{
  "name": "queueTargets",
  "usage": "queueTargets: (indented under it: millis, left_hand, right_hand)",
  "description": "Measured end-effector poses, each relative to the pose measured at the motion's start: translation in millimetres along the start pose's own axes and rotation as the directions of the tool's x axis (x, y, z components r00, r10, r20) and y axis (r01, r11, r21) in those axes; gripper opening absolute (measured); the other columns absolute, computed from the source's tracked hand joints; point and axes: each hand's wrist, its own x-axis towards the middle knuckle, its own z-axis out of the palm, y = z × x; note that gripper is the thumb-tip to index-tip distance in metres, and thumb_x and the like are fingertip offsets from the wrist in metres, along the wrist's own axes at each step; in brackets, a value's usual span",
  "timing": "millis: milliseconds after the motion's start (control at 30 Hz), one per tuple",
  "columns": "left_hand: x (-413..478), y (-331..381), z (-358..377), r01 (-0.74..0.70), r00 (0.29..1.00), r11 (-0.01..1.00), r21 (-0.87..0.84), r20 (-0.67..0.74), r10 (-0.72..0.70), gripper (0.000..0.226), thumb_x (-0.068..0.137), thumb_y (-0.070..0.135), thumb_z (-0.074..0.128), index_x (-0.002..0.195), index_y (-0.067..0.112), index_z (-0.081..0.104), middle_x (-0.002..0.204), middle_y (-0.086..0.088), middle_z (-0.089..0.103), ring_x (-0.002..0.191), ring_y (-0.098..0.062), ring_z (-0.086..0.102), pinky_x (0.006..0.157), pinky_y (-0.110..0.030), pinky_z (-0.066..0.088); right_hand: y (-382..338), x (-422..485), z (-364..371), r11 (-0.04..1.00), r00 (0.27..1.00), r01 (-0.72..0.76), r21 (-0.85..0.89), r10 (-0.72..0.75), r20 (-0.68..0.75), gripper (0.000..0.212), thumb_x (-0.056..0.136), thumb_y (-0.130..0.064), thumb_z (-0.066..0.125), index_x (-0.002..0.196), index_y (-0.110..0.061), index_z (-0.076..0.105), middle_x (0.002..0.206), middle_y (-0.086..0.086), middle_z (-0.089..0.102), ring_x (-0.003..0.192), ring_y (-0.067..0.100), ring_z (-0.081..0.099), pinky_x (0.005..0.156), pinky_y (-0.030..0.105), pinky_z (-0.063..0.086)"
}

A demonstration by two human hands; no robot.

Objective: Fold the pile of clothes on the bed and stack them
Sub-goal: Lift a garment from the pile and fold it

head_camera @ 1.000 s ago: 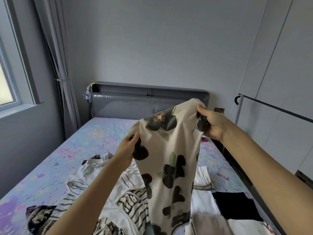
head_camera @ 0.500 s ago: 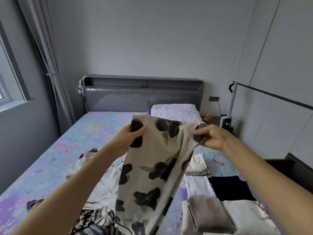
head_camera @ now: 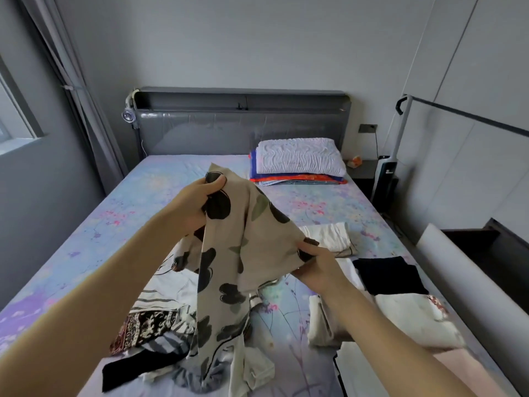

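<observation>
Floral garment hangs pinched between left hand and right hand.

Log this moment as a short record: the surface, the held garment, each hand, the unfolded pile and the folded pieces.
surface: bed with pastel floral sheet
held item: beige fabric garment with black flower print, lifted, lower end trailing onto the pile
left hand: grips the garment's top edge, raised
right hand: pinches another edge, lower and to the right
unfolded pile: crumpled striped and patterned clothes, near left
folded pieces: black folded garment, cream folded garment, right side
</observation>
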Motion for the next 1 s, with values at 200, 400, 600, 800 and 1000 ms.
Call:
queueTargets:
  millis: [200,400,600,800,1000]
  left_hand:
    - [1.9,-3.7,-11.0,0.012,0.998,0.999,-0.047,0.057,-0.009,0.023,0.093,0.015,0.054,0.114,0.008,0.052,0.098,-0.007,0.059,0.094,-0.019,0.058,0.075,-0.028,0.050]
    - [11.6,-2.0,-20.9,-0.051,0.997,0.999,0.001,0.056,0.051,0.012,0.092,0.003,0.053,0.102,0.008,0.058,0.094,-0.006,0.062,0.090,-0.016,0.060,0.070,-0.020,0.056]
    - [34.6,0.3,-41.5,0.042,0.995,0.939,0.341,-0.104,-0.007,0.015,0.092,0.017,0.059,0.084,0.005,0.059,0.085,-0.008,0.060,0.080,-0.020,0.058,0.071,-0.027,0.052]
    - [87.9,-14.2,-45.0,0.177,0.984,0.349,0.920,-0.177,-0.032,0.039,0.092,0.032,0.059,0.070,0.002,0.046,0.063,-0.009,0.040,0.056,-0.020,0.039,0.049,-0.028,0.029]
    - [161.0,-14.9,-20.4,0.175,0.984,0.426,0.888,-0.176,-0.038,0.039,0.088,0.032,0.065,0.071,0.001,0.048,0.069,-0.011,0.045,0.067,-0.024,0.046,0.055,-0.026,0.036]
  right_hand:
    - [20.2,4.3,16.1,0.993,0.999,-0.044,0.106,0.047,-0.021,0.016,0.091,-0.017,0.054,0.102,-0.013,0.066,0.098,0.010,0.071,0.097,0.030,0.061,0.082,0.040,0.052]
    - [11.7,12.0,22.7,0.994,0.984,0.011,-0.108,-0.029,-0.173,0.015,0.088,-0.005,0.059,0.103,-0.005,0.062,0.086,0.009,0.073,0.078,0.022,0.069,0.070,0.034,0.058]
    - [-78.7,31.2,17.4,0.941,0.909,-0.273,-0.200,0.184,-0.373,0.018,0.094,-0.025,0.057,0.092,-0.007,0.060,0.072,0.012,0.068,0.060,0.024,0.066,0.052,0.036,0.055]
    - [-100.1,52.9,28.1,0.770,0.903,-0.402,-0.496,0.247,-0.350,0.049,0.086,0.004,0.057,0.134,0.003,0.045,0.103,0.020,0.065,0.079,0.027,0.065,0.052,0.037,0.058]
    - [-119.9,124.5,31.0,0.771,0.920,-0.283,-0.571,0.049,-0.390,0.063,0.094,0.010,0.044,0.150,-0.011,0.024,0.146,0.015,0.042,0.081,0.022,0.058,0.053,0.030,0.055]
